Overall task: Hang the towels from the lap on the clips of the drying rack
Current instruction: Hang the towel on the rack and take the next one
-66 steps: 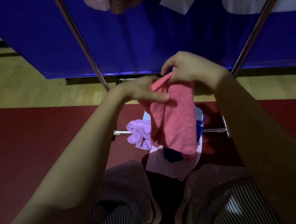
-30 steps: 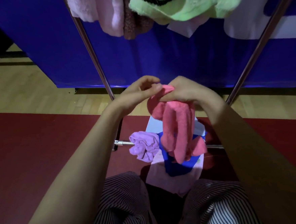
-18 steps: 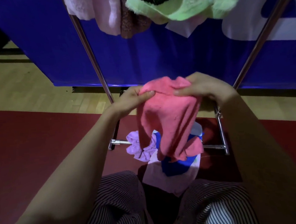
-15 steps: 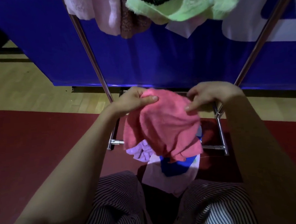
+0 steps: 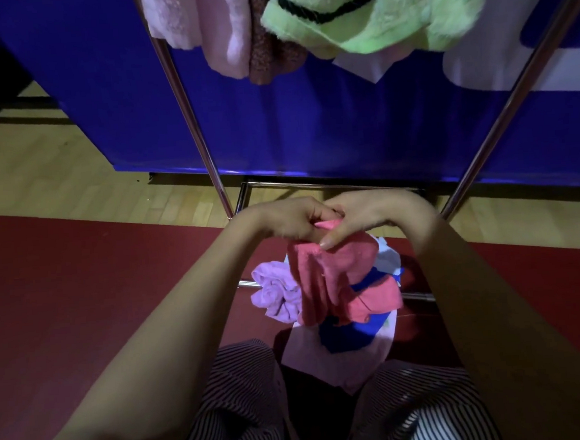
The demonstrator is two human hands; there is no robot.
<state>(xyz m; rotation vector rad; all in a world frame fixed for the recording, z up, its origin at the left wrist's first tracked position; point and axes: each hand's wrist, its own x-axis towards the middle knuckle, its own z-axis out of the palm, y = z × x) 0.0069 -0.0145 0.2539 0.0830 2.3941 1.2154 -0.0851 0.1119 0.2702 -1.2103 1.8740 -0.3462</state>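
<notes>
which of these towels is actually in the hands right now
The coral-pink towel: the left hand and right hand both pinch its top corner. The lilac towel lies bunched below, unheld; the green towel and pale pink towel hang above.

Blue banner, red mat

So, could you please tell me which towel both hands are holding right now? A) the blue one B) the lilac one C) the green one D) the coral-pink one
D: the left hand and right hand both pinch the top of the coral-pink towel, while the lilac towel lies bunched beside it.
</notes>
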